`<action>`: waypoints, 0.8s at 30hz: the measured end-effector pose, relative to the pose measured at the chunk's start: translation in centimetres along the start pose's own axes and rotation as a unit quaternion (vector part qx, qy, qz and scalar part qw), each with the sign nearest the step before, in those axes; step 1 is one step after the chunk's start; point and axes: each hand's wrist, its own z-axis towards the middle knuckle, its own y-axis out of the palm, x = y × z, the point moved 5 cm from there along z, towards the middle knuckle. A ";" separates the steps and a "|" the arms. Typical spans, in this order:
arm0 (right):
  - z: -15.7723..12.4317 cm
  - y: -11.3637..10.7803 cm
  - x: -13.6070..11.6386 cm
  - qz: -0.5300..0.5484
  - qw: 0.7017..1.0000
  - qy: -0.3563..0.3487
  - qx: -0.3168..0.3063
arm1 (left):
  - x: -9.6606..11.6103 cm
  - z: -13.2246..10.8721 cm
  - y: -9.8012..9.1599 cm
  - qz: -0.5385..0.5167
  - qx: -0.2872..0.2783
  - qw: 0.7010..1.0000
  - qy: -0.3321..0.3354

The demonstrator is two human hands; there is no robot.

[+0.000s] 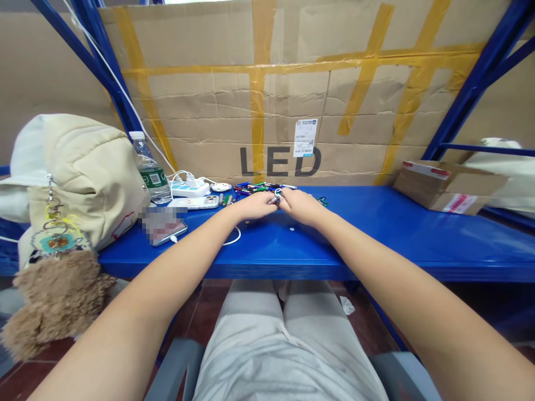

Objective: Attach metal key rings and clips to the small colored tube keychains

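Over the blue table [317,253], my left hand [254,206] and my right hand [303,207] meet at the fingertips. Both are closed in a pinch around a small silvery piece [276,196] with a pale ring-like part; its exact kind is too small to make out. Right behind the hands lies a pile of slim, pen-like pieces [267,186] in blue, green, red, black and silver. The fingers hide part of this pile. Beyond my right hand a small green piece [322,201] rests on the table.
On the left are a cream bag [83,172] with a fluffy brown charm [62,295], a water bottle [152,170], a power strip [190,188] and two phones [194,203], one cabled. A cardboard box [447,186] stands right. Taped cardboard [200,111] closes off the back.
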 end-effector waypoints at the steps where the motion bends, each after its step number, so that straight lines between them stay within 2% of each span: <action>1: 0.0 0.1 -0.1 0.005 1.000 -0.005 -0.003 | 0.0 0.0 0.0 0.005 -0.001 1.000 -0.001; 5: -0.1 0.0 -0.4 0.011 1.000 -0.016 -0.013 | 0.0 0.0 0.1 -0.029 0.004 0.999 -0.017; 8: -0.1 -0.1 -0.2 0.022 1.000 -0.009 -0.007 | -0.2 -0.2 0.0 -0.133 0.023 0.989 -0.062; 14: 0.5 0.6 0.6 0.101 0.995 0.000 0.018 | -1.0 -0.2 -0.9 -0.393 0.006 0.910 -0.131; 16: 0.7 0.7 1.4 0.163 0.986 0.013 0.040 | -1.9 0.0 -2.1 -0.456 0.059 0.878 -0.135; 20: 0.7 0.5 3.6 0.244 0.964 0.072 0.077 | -5.2 -0.4 -4.1 -0.528 0.207 0.804 -0.181; 22: 0.6 0.5 4.3 0.256 0.960 0.093 0.070 | -6.6 -0.5 -4.4 -0.558 0.241 0.771 -0.189; 24: 0.4 0.5 4.5 0.258 0.959 0.106 0.054 | -7.5 -0.4 -4.3 -0.557 0.248 0.769 -0.190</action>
